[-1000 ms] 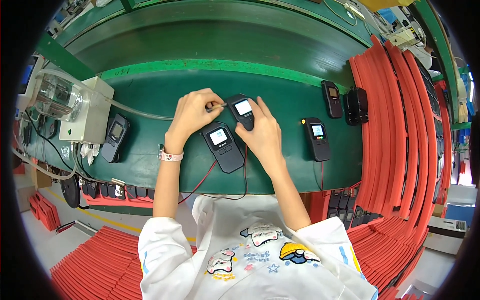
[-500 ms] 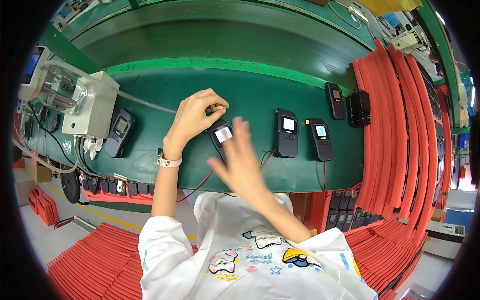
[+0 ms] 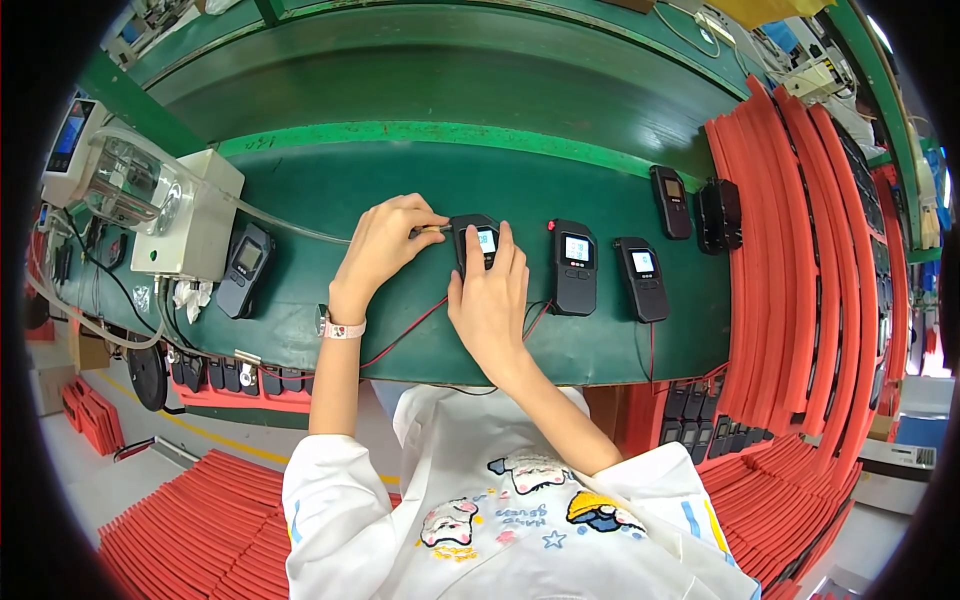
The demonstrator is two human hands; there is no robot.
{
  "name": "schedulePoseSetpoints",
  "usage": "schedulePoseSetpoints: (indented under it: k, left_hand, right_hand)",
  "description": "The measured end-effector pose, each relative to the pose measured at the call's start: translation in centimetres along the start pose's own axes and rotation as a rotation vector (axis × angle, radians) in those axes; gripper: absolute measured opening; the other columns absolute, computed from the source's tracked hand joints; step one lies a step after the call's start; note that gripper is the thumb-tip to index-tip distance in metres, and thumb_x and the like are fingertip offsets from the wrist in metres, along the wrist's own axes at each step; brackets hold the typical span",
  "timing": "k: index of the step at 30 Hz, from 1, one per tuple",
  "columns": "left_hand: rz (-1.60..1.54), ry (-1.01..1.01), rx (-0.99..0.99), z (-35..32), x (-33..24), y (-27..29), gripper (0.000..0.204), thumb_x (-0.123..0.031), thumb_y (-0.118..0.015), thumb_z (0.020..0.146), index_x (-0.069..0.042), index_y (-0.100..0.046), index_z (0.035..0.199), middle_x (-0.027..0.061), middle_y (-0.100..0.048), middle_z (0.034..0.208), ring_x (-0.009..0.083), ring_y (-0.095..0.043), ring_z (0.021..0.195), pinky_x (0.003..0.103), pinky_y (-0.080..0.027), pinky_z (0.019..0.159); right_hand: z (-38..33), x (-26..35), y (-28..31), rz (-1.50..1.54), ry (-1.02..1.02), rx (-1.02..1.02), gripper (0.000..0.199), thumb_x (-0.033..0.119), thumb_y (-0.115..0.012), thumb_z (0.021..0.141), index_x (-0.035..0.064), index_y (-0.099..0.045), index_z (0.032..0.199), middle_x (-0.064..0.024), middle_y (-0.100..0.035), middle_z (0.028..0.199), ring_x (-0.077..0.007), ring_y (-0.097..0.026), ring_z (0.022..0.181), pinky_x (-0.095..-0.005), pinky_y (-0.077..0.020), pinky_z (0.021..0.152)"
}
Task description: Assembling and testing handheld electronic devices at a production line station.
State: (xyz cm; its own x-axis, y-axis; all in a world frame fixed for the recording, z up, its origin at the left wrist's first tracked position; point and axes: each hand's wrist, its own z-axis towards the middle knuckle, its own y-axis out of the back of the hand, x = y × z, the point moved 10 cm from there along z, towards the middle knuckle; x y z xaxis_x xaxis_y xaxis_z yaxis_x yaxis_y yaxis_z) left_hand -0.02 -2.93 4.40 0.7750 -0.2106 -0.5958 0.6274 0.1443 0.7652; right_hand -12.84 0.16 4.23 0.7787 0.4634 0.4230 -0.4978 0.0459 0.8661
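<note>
My left hand [image 3: 385,245] pinches a small fitting [image 3: 432,230] at the end of a clear tube [image 3: 290,228], up against the upper left corner of a black handheld meter [image 3: 461,224]. Over that meter's front lies my right hand [image 3: 492,310], gripping its body, with the thumb at the left side and a finger across the lit screen. The fingers hide much of the screen and the lower body. Two similar meters with lit screens stand to the right, the nearer meter [image 3: 574,290] showing a red light at its top corner and the farther meter [image 3: 645,290] beside it.
A pale box [image 3: 190,225] with clear jars [image 3: 125,195] stands left, near another black meter [image 3: 246,268]. Far right are a dark-screened meter [image 3: 671,205], a black block [image 3: 718,215] and tall stacked red trays [image 3: 775,290]. Red wires [image 3: 405,335] cross the green bench edge [image 3: 640,383].
My right hand has settled onto the meter, which now sits farther right and up. The fitting in my left hand has come against its corner. A red light shows on the neighbouring meter.
</note>
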Motion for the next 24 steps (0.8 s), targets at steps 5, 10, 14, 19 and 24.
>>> schedulePoseSetpoints:
  k: [5, 10, 14, 19, 24]
  left_hand:
    - [0.006, -0.011, -0.027, 0.4, -0.1, -0.3, 0.018, -0.010, -0.075, 0.075, -0.005, -0.074, 0.092, 0.0060, -0.065, 0.084, 0.0235, -0.063, 0.075, 0.037, -0.051, 0.067]
    - [0.008, 0.012, -0.070, 0.1, 0.3, 0.4, 0.016, -0.011, -0.074, 0.077, -0.004, -0.073, 0.091, 0.0057, -0.065, 0.084, 0.0238, -0.060, 0.078, 0.036, -0.049, 0.068]
    - [0.001, -0.019, -0.107, -0.2, 0.0, 0.4, 0.015, -0.012, -0.073, 0.080, -0.003, -0.073, 0.093, 0.0068, -0.064, 0.085, 0.0243, -0.059, 0.081, 0.035, -0.048, 0.068]
    - [0.026, -0.053, -0.162, -0.6, -0.6, 0.7, 0.013, -0.012, -0.072, 0.082, -0.004, -0.073, 0.092, 0.0065, -0.064, 0.085, 0.0244, -0.058, 0.080, 0.035, -0.047, 0.069]
    - [0.032, -0.062, -0.200, -0.5, -0.2, 1.2, 0.011, -0.011, -0.071, 0.083, -0.004, -0.073, 0.091, 0.0064, -0.064, 0.084, 0.0240, -0.057, 0.080, 0.034, -0.047, 0.070]
  right_hand:
    - [0.4, -0.2, 0.4, 0.057, 0.084, 0.012, 0.055, 0.017, -0.070, 0.084, -0.0061, -0.051, 0.130, -0.0361, -0.038, 0.138, -0.0443, -0.045, 0.119, -0.0477, -0.0411, 0.098]
    - [-0.2, -4.7, 4.3, 0.113, 0.035, -0.001, 0.068, 0.025, -0.075, 0.082, -0.0066, -0.046, 0.135, -0.0347, -0.035, 0.141, -0.0454, -0.046, 0.118, -0.0472, -0.0401, 0.100]
    - [-1.2, -10.3, 6.4, -0.154, -0.346, 0.022, 0.079, 0.023, -0.079, 0.075, -0.0061, -0.041, 0.138, -0.0301, -0.048, 0.129, -0.0433, -0.051, 0.114, -0.0450, -0.0427, 0.098]
    - [-1.4, -12.5, 4.5, 0.064, -0.446, 0.065, 0.077, 0.017, -0.079, 0.069, -0.0055, -0.042, 0.132, -0.0241, -0.057, 0.112, -0.0381, -0.055, 0.110, -0.0416, -0.0460, 0.093]
    - [-2.4, -11.9, 5.6, 0.332, -0.338, -0.124, 0.064, 0.011, -0.079, 0.068, -0.0023, -0.045, 0.121, -0.0191, -0.061, 0.105, -0.0300, -0.062, 0.098, -0.0371, -0.0499, 0.085]
